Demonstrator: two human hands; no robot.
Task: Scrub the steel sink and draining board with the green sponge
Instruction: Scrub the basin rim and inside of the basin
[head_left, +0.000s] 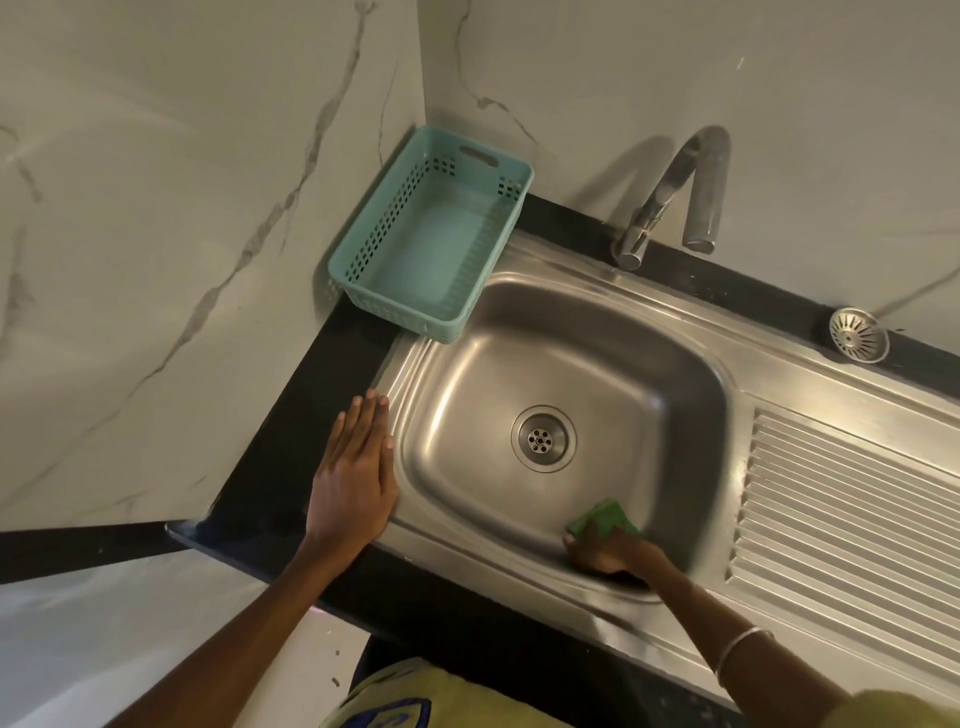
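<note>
Right hand (610, 551) grips sponge (605, 517) – half hidden – in sink (571, 364)

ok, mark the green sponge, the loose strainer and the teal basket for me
green sponge (607, 515): head view, exposed top face above the fingers.
loose strainer (858, 333): head view, perforated centre.
teal basket (387, 221): head view, slotted left wall.

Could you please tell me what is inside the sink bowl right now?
The right hand grips the green sponge against the sink bowl's near wall; the drain shows. The sponge's underside is hidden.
</note>
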